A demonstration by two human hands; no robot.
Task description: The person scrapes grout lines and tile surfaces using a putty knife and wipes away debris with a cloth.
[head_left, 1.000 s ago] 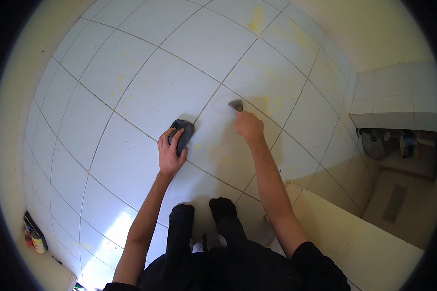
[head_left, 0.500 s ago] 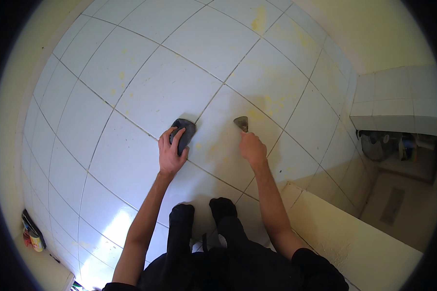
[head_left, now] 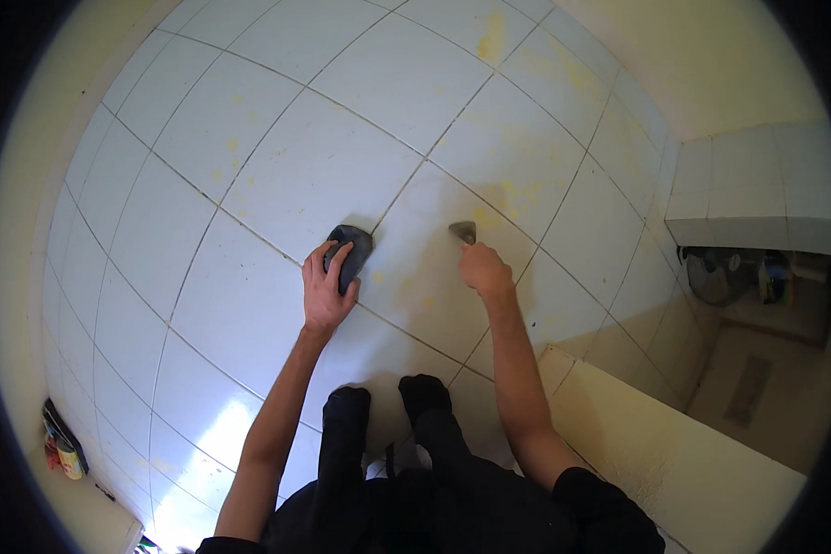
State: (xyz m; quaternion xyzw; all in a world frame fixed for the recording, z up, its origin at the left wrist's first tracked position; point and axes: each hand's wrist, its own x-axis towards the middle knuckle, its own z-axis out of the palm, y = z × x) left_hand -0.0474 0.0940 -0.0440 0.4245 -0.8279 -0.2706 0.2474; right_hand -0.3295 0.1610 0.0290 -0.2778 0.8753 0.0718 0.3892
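My left hand point(head_left: 327, 294) is curled over a dark, rounded, flattish object point(head_left: 353, 242) on the pale tiled floor point(head_left: 277, 222); its exact kind does not show. To the right, my right hand point(head_left: 486, 270) is closed round the handle of a putty knife point(head_left: 463, 230). The blade points away from me and to the left; whether its edge touches the tile cannot be made out. Just beyond the blade, yellow stains point(head_left: 517, 196) mark the tiles, and fainter yellow spots point(head_left: 379, 277) lie between my two hands.
My feet in black socks point(head_left: 425, 395) are close below my hands. At right runs a pale raised ledge point(head_left: 656, 434), with a dim recess holding assorted items point(head_left: 757, 277) beyond it. Several small things point(head_left: 65, 448) stand by the left wall. More yellow stains point(head_left: 492, 37) are far off.
My right hand has moved slightly to the right and turned the putty knife's blade a little. My left hand and the dark object stay in place.
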